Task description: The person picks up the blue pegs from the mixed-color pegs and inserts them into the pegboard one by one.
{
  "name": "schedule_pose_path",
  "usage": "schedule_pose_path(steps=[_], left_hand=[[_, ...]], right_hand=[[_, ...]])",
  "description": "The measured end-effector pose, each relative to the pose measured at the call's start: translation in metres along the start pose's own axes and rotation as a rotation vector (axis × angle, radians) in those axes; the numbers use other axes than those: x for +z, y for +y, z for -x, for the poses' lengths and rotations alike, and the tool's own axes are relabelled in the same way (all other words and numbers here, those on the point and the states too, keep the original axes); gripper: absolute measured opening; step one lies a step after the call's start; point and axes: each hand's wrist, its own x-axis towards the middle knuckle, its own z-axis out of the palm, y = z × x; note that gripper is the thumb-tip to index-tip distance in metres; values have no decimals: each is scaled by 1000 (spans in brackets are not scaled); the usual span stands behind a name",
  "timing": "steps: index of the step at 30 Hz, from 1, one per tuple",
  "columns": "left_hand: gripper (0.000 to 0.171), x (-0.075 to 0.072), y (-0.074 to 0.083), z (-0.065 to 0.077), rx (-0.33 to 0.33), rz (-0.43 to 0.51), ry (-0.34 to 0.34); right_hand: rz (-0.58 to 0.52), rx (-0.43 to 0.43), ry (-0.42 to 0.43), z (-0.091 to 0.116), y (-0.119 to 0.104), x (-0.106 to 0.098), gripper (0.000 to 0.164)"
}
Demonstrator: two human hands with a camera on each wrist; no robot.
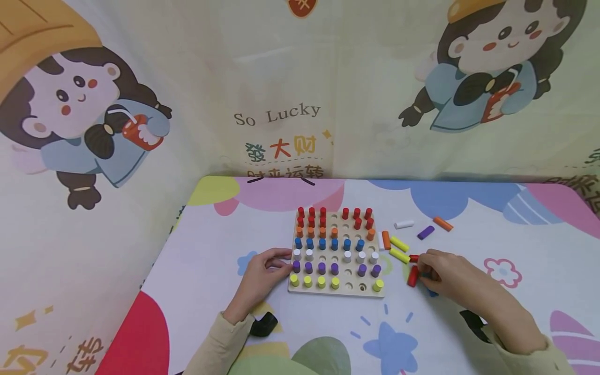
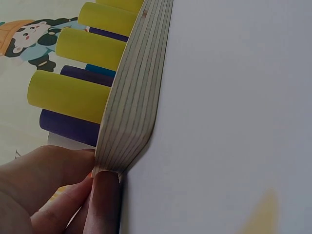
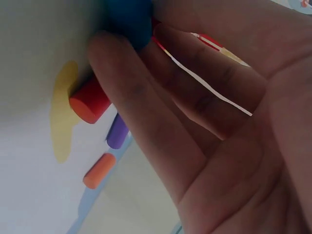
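Observation:
A wooden pegboard (image 1: 336,292) lies on the table, with rows of red, orange, blue, white, purple and yellow pegs standing in it and some holes bare. My left hand (image 1: 264,273) grips the board's left edge; in the left wrist view, thumb and fingers (image 2: 105,200) meet at a corner of its layered side. Off the board's right side, my right hand (image 1: 452,278) is low over the loose pegs. Between its thumb and fingers it pinches a blue peg (image 3: 129,19), partly cut off by the right wrist view. A red peg (image 1: 413,276) lies just beside those fingers.
Loose yellow pegs (image 1: 399,255), an orange peg (image 1: 386,240), a white peg (image 1: 404,225), a purple peg (image 1: 426,232) and another orange peg (image 1: 442,224) lie between board and right hand or farther back. A printed cloth wall (image 1: 281,67) rises behind the table.

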Motion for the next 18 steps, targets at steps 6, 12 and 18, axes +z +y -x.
schedule_pose_path(steps=[6,12,18], left_hand=[[32,0,1,0,-15,-29,1],[31,0,-1,-1,-17,-39,6],[31,1,-1,0,-19,-34,8]], right_hand=[[-4,-2,-31,0,0,-2,20],[-26,-38,-37,1,2,-4,20],[-12,-71,-13,2,1,-9,21]])
